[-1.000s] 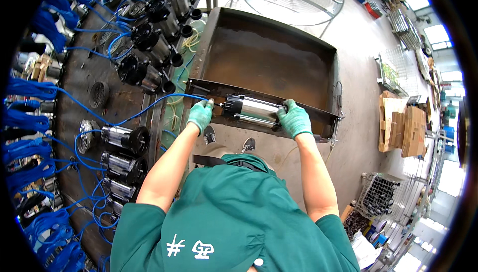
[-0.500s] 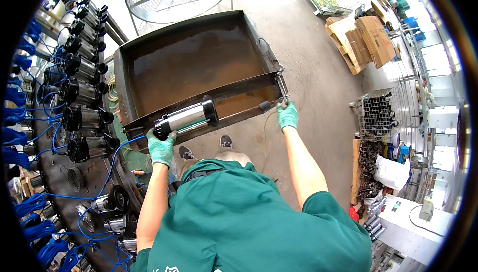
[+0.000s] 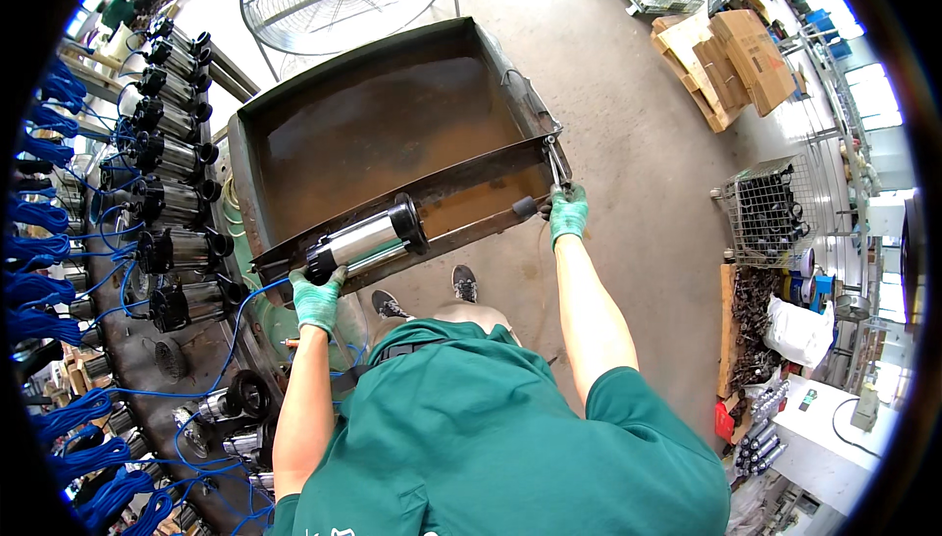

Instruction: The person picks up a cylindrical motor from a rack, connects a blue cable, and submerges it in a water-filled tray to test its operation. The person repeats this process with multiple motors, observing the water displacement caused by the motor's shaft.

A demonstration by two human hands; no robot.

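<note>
A steel cylindrical pump (image 3: 361,243) with black ends lies slantwise along the front edge of the water-filled metal tank (image 3: 257,192). At its left black end, my left hand (image 3: 316,302) in a green glove is closed round it, the fingers partly hidden. A blue cable (image 3: 234,325) runs from that end to the left. My right hand (image 3: 568,214), gloved alike, is closed on a metal lever (image 3: 555,165) at the tank's front right corner. Just left of this hand is a small black cylindrical piece (image 3: 524,207) on the front edge.
Several similar pumps (image 3: 177,251) stand in a row on the bench at left, with coiled blue cables. A large round fan (image 3: 343,6) stands behind the tank. Cardboard boxes (image 3: 751,60) and a wire basket (image 3: 775,212) of black parts are at right.
The whole view has shifted slightly. My right hand has moved a little farther away, toward the tank corner, with the lever. My left hand stays at the pump's end.
</note>
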